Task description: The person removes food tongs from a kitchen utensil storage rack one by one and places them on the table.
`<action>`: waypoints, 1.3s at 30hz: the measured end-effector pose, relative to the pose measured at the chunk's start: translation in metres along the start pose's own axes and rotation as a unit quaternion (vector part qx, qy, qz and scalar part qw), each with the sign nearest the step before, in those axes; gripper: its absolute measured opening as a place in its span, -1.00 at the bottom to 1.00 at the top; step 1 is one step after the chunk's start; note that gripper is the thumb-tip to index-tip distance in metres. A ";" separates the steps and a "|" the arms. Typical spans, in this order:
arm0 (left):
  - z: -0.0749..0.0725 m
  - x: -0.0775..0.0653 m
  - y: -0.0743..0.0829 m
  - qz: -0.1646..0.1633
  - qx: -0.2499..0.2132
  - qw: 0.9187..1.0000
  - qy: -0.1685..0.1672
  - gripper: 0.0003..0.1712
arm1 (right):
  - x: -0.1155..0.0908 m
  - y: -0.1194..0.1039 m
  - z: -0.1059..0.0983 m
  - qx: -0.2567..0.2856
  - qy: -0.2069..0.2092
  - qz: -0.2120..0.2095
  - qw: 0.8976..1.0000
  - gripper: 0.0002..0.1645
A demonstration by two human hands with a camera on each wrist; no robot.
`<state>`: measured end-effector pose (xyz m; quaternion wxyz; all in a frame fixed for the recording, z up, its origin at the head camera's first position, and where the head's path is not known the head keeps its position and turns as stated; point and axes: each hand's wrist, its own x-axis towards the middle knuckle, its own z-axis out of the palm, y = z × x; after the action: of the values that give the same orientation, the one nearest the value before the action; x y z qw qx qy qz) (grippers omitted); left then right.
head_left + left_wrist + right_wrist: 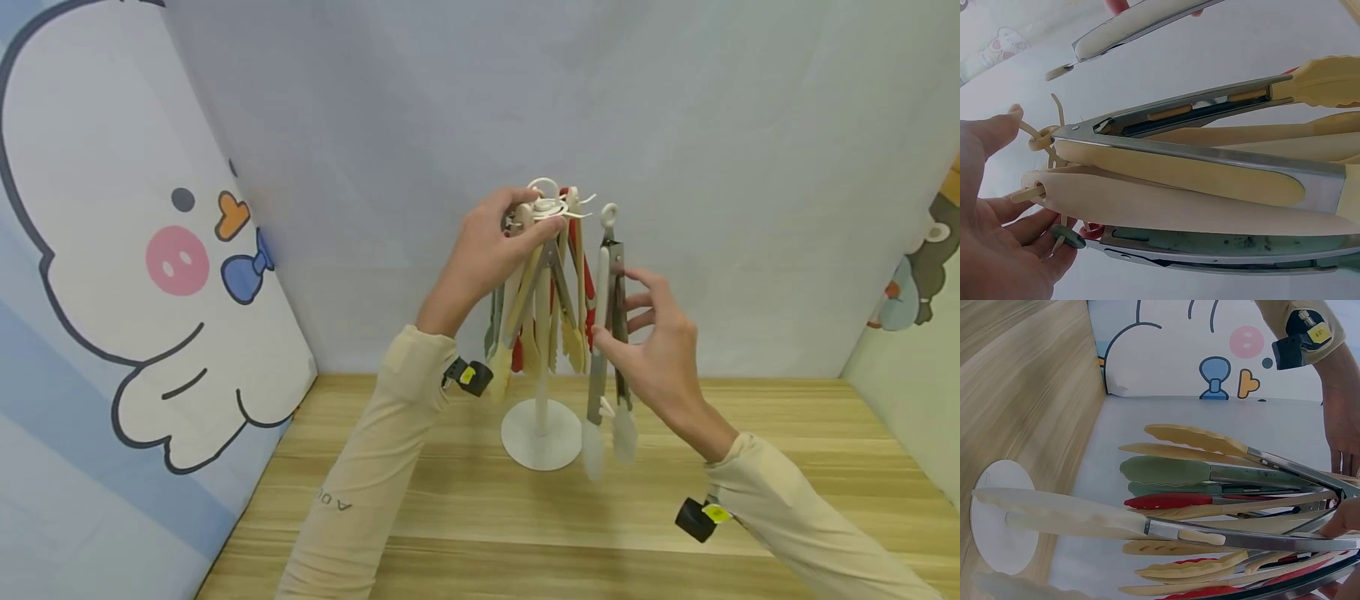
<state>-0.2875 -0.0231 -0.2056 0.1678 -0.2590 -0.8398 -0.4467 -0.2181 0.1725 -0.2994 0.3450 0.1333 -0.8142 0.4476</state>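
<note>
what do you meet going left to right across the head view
big white cartoon character → left hand → the stand's round base → white-tipped tongs → right hand → grey cartoon figure

In the head view I see steel tongs [597,379] with translucent whitish tips hanging upright right of centre, ring uppermost, arms slightly parted. Just left, a white stand [525,446] rises from its round base, hung with cream, yellow, green and red utensils [1191,178].
</note>
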 end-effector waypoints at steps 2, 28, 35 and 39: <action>0.000 0.000 0.000 -0.001 0.000 1.000 0.000 -0.38 | 0.000 0.001 -0.001 -0.002 0.000 0.003 1.000 -0.20; 0.001 -0.002 0.001 -0.005 0.000 1.000 0.018 -0.41 | -0.010 0.023 -0.002 -0.037 -0.002 0.029 0.999 -0.27; 0.000 -0.002 0.002 -0.005 -0.003 1.000 0.019 -0.41 | -0.015 0.031 0.000 -0.054 -0.012 0.029 0.998 -0.30; 0.000 -0.002 0.002 -0.008 -0.005 1.000 0.016 -0.41 | -0.017 0.037 0.001 -0.064 -0.024 0.036 0.997 -0.31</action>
<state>-0.2844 -0.0225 -0.2055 0.1769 -0.2462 -0.8365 -0.4564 -0.2258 0.1911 -0.3346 0.3171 0.0919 -0.8534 0.4035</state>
